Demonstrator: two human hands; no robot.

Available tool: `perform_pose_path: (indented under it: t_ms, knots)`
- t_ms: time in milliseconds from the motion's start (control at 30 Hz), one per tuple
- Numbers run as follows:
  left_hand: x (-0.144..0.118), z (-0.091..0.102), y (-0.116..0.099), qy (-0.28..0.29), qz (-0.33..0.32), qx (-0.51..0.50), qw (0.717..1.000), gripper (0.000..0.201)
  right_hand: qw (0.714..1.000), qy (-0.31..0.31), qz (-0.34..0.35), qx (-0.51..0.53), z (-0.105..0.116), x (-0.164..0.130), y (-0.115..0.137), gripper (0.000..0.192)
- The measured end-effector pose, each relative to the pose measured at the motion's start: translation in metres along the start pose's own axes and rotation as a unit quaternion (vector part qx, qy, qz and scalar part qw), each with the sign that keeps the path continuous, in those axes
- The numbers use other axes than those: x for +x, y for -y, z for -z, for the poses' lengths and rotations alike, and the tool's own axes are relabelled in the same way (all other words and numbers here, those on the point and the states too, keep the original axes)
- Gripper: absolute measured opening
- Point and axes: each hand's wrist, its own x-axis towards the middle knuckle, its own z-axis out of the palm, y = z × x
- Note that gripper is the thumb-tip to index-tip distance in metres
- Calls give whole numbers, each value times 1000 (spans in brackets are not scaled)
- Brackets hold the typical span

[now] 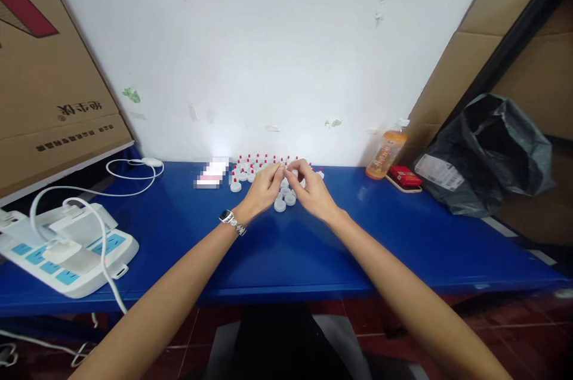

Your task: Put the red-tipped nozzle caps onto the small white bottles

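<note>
Both hands meet fingertip to fingertip over the heap of small white caps (268,174) at the back of the blue counter (277,249). The left hand (264,189) and right hand (312,190) are curled narrow, pinching something tiny between them; I cannot tell what. An orange bottle (385,153) stands well off to the right.

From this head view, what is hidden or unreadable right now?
- What sits between the left hand and right hand: the fingers cover it, so whether they pinch a cap cannot be told.
- Some white caps with red tips: behind the hands, too small to count.
- A patch on the blue table near the wall: blurred.
- Orange bottle label: too small to read.
- Black bag contents: hidden by the plastic.
</note>
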Motion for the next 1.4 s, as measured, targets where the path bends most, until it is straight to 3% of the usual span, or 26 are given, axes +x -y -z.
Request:
perform_pose_path:
  t_ms: [167,267,400,533,633,767,933,1167,1400]
  knots:
    - [11,-2,6,-28,102,-112,988,47,987,-13,99,-130,10,1,-5,22]
    - [20,11,17,-75,172,-163,969,48,986,-38,80,-140,19,-1,-14,21]
    - [27,22,31,-18,116,8,993,41,995,-42,-13,-85,30,-6,-28,25]
    - [23,15,43,61,54,193,978,28,997,-21,-44,-60,32,-2,-42,26]
    - [22,15,52,67,47,234,969,32,995,-14,-62,-80,31,10,-48,25]
    - [29,32,61,71,44,243,967,33,980,-40,-78,-177,25,37,-52,21]
    - [46,43,66,151,42,278,948,26,962,57,-133,-232,8,76,-56,20]
    - [61,27,68,168,17,318,933,15,931,173,-142,-289,-13,102,-67,13]
    - [65,32,74,198,27,317,927,11,899,233,-130,-348,-23,113,-76,13]
